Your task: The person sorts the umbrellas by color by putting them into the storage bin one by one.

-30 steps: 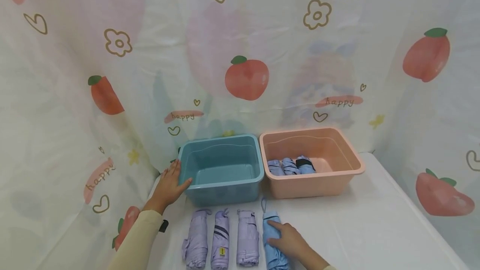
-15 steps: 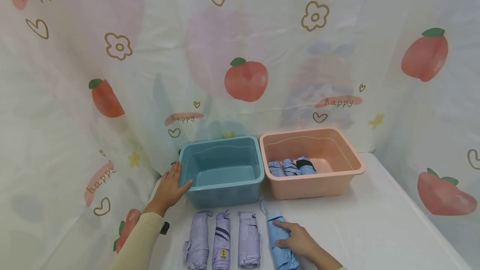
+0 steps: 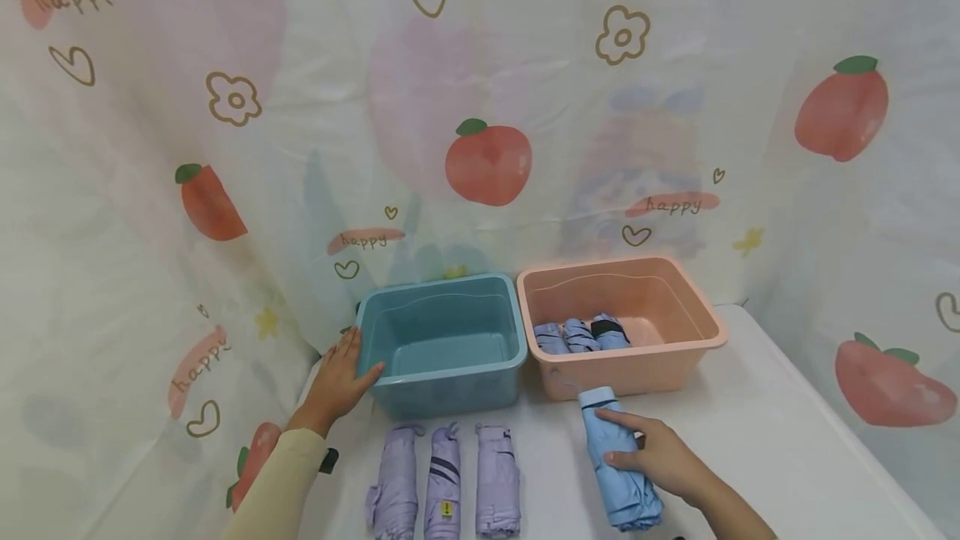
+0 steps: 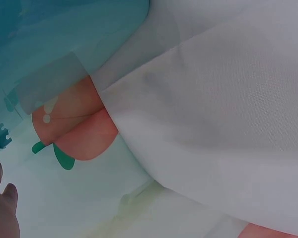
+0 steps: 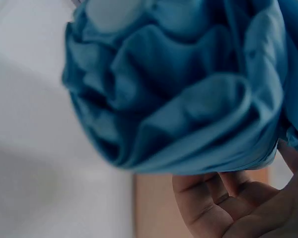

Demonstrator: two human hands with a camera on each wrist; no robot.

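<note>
My right hand [image 3: 660,455] grips a folded light blue umbrella [image 3: 617,465] by its side, thumb and fingers round it, in front of the pink bin. In the right wrist view the umbrella's bunched fabric end [image 5: 179,99] fills the top, with curled fingers [image 5: 203,203] beneath. My left hand [image 3: 339,382] rests with straight fingers on the left rim of the teal bin [image 3: 450,375]. Three folded lilac umbrellas, a left one [image 3: 395,482], a middle one [image 3: 443,473] and a right one [image 3: 498,482], lie side by side before that bin.
The pink bin [image 3: 622,369] stands right of the teal one and holds three folded blue umbrellas [image 3: 581,335] at its left. Both bins stand on a white table [image 3: 750,440] against a fruit-printed curtain [image 3: 487,165]. A small black object [image 3: 328,461] shows beside the left sleeve.
My right hand has shifted the light blue umbrella rightward, away from the lilac ones and up towards the pink bin. My left hand keeps its place on the teal bin.
</note>
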